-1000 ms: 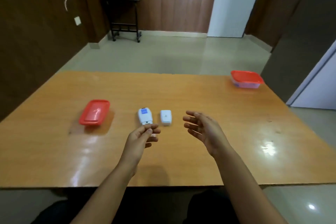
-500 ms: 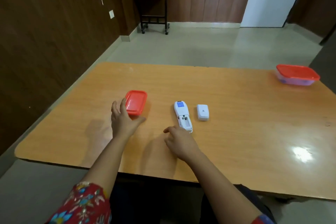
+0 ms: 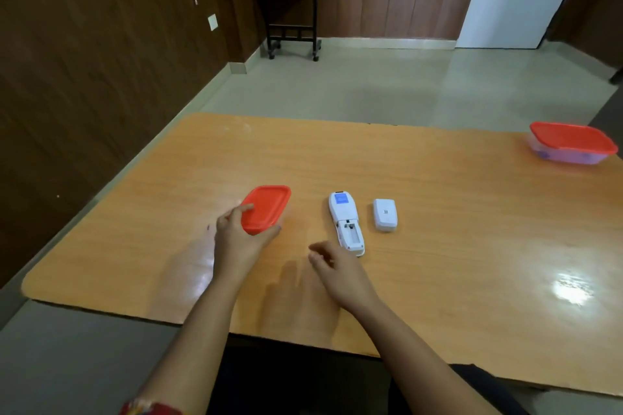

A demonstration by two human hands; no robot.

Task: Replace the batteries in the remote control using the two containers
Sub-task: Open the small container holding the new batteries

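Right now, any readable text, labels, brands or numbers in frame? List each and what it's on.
None can be read.
remote control: blue label near its far end, print too blurred to read.
battery cover: small dark square mark, maybe a code, too small to read.
near red-lidded container: no text visible.
far red-lidded container: no text visible.

Two red-lidded containers, one near (image 3: 266, 208) and one far right (image 3: 573, 142). One remote control (image 3: 346, 223) and one loose battery cover (image 3: 385, 214). Two hands, left (image 3: 237, 239) and right (image 3: 338, 271)
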